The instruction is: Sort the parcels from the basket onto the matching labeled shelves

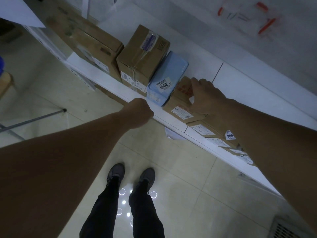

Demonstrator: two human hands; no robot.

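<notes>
On a white shelf (109, 81) a row of parcels stands. My right hand (204, 97) lies over the top of a small brown cardboard parcel (178, 102) with a white shipping label, fingers curled round its far side. To its left leans a light blue parcel (168, 74) tagged 3003. My left hand (139, 112) is curled over the shelf's front edge, just left of the small parcel. The basket is out of sight.
Two larger brown boxes (142, 57) (85, 42) stand further left on the shelf. More labelled parcels (211, 131), one tagged 004, sit to the right under my right arm. A white wall (223, 31) backs the shelf. My feet (132, 174) stand on a tiled floor.
</notes>
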